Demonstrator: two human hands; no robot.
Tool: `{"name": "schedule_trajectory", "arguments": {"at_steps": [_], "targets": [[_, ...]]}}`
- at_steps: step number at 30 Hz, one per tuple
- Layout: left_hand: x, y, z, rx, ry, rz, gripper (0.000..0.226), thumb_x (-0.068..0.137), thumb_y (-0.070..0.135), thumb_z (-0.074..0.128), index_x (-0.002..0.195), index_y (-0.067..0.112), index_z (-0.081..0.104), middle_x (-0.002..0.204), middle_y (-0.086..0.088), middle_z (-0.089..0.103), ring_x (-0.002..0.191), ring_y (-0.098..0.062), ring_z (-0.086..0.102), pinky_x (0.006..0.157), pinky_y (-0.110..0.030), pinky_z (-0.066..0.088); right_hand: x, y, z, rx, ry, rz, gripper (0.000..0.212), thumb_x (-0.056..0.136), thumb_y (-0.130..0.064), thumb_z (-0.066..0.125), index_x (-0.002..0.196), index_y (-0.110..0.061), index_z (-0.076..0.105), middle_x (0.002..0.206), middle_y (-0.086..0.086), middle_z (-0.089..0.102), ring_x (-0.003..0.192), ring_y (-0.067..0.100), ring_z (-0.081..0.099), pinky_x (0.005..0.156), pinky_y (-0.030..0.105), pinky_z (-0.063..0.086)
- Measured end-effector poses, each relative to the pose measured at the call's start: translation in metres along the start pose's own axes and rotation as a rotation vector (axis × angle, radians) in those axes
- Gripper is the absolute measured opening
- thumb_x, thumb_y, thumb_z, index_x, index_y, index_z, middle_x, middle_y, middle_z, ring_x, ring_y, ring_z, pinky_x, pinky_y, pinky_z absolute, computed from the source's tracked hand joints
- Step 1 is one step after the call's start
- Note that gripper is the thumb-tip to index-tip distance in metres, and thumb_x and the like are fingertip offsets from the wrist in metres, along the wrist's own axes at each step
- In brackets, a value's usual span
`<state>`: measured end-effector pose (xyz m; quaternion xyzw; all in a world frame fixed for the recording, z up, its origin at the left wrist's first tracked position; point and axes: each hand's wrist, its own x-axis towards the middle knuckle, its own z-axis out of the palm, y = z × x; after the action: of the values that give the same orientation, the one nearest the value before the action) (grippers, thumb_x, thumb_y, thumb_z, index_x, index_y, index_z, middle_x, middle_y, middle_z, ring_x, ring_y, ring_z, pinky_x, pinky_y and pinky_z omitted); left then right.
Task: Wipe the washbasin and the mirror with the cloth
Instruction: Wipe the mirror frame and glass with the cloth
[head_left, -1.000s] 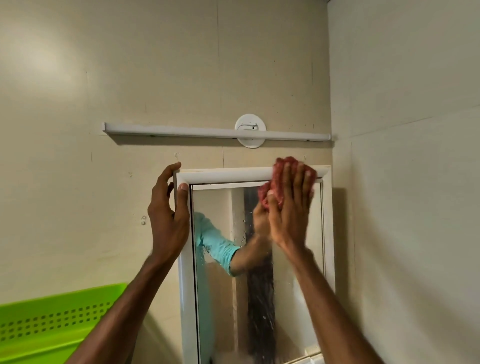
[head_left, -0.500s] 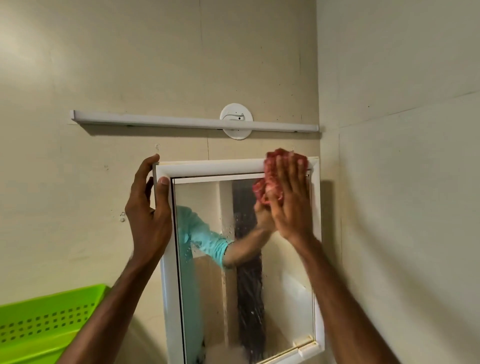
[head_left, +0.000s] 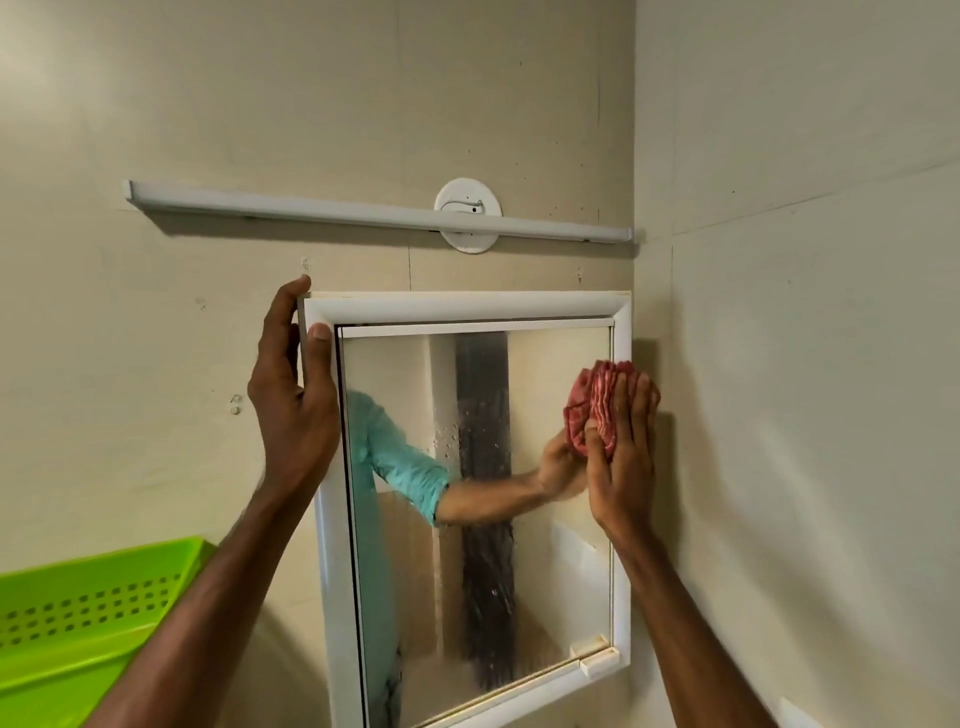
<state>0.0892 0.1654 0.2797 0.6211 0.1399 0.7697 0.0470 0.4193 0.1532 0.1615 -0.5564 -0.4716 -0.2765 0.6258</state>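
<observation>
In the head view, the left hand (head_left: 293, 395) grips the top left corner of the mirror (head_left: 395, 364), with the thumb on the front of its white frame (head_left: 467, 306) and the fingers curled round the outer edge. The right hand (head_left: 621, 452) lies flat, fingers straight, pressing a bunched red cloth (head_left: 589, 400) against the glass at the mirror's right edge. The cloth pokes out above and left of the fingers. Droplets speckle the glass. A green perforated basket (head_left: 78, 613) sits low on the left, and a white tube light (head_left: 311, 208) runs above the mirror.
</observation>
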Motion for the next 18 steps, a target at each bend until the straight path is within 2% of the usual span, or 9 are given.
{"name": "schedule_trajectory", "arguments": {"at_steps": [2,5,8,15,18], "targets": [[0.0,0.001,0.0,0.002,0.005,0.001,0.041,0.108,0.015,0.043,0.148,0.008,0.046,0.148,-0.001,0.053,0.138,-0.014,0.05,0.114,-0.044,0.042,-0.004,0.002,0.0,0.001,-0.016,0.01,0.067,0.108,-0.046,0.033,0.167,-0.021,0.015,0.176,0.004,0.011,0.164,0.025,0.006,0.13,0.057,0.019],[0.0,0.0,0.0,0.017,0.003,-0.002,0.041,0.109,0.015,0.041,0.15,0.008,0.044,0.15,-0.001,0.051,0.14,-0.013,0.048,0.117,-0.04,0.039,-0.001,-0.001,0.004,-0.038,0.006,0.011,0.066,0.108,-0.045,0.033,0.167,-0.028,0.01,0.176,0.004,0.011,0.164,0.026,0.004,0.13,0.058,0.016],[0.0,-0.001,0.001,0.006,0.001,-0.019,0.042,0.109,0.014,0.04,0.151,0.009,0.043,0.152,-0.001,0.049,0.144,-0.014,0.044,0.119,-0.04,0.036,-0.007,-0.021,0.016,-0.063,0.025,0.006,0.065,0.107,-0.045,0.032,0.166,-0.024,0.015,0.176,0.005,0.013,0.164,0.026,0.002,0.13,0.059,0.013],[0.001,-0.004,0.0,-0.047,-0.019,-0.03,0.041,0.109,0.012,0.04,0.15,0.007,0.043,0.152,-0.002,0.049,0.143,-0.014,0.044,0.12,-0.044,0.036,-0.038,-0.104,0.047,-0.029,-0.03,-0.185,0.067,0.107,-0.04,0.044,0.166,-0.019,0.02,0.175,0.007,0.014,0.164,0.031,0.005,0.132,0.057,0.009],[0.002,-0.003,-0.002,-0.076,-0.029,-0.039,0.041,0.109,0.013,0.041,0.149,0.008,0.044,0.149,0.0,0.052,0.132,-0.006,0.053,0.115,-0.04,0.042,-0.057,-0.142,0.049,-0.027,-0.15,-0.347,0.068,0.108,-0.045,0.039,0.167,-0.021,0.014,0.177,0.005,0.004,0.164,0.03,0.002,0.132,0.056,0.004]]}}
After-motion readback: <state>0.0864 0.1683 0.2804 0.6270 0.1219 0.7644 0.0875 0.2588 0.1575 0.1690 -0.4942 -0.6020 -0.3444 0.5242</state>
